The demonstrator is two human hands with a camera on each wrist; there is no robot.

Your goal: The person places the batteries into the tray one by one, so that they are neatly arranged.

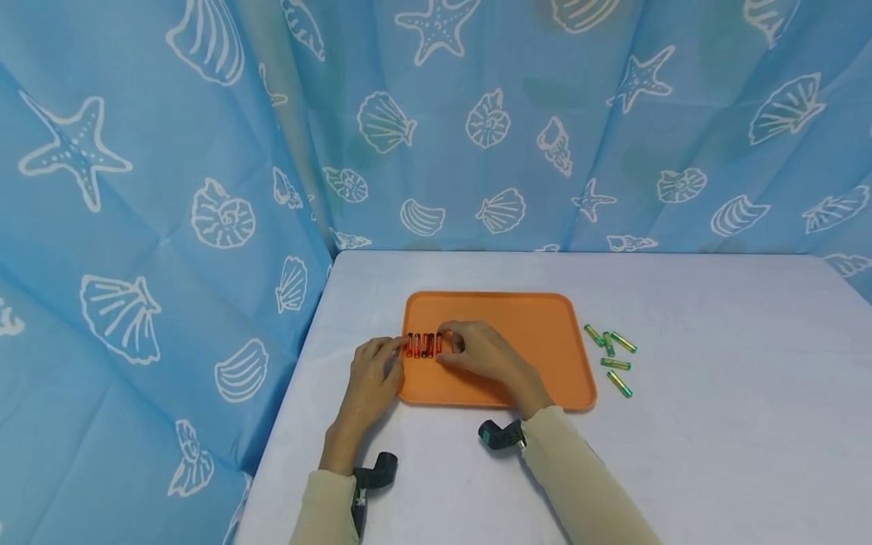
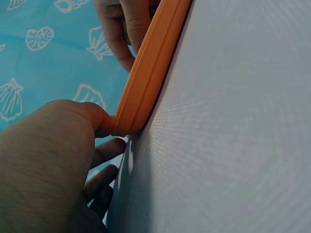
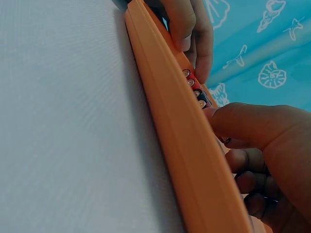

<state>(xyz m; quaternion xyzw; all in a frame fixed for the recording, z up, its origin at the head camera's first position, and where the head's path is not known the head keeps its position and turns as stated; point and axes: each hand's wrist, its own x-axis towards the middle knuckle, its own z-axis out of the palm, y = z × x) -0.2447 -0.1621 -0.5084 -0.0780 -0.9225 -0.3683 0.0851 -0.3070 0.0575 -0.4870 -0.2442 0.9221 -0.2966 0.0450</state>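
Several red-and-black batteries (image 1: 424, 346) stand side by side in a row at the left of an orange tray (image 1: 518, 325). My left hand (image 1: 371, 378) is at the tray's left rim, its index fingertip right by the leftmost battery. In the left wrist view, the left thumb lies close by the tray's corner. My right hand (image 1: 487, 352) pinches the rightmost red battery (image 1: 439, 343) by its two ends, between thumb and index finger. The right wrist view shows battery ends (image 3: 191, 82) just past the tray wall, partly hidden by it.
Several green-and-gold batteries (image 1: 616, 364) lie scattered on the white tablecloth (image 1: 722, 393), right of the tray. Blue curtains (image 1: 518, 159) with white shell prints hang behind and to the left of the table. Each wrist wears a black camera mount (image 1: 500, 434).
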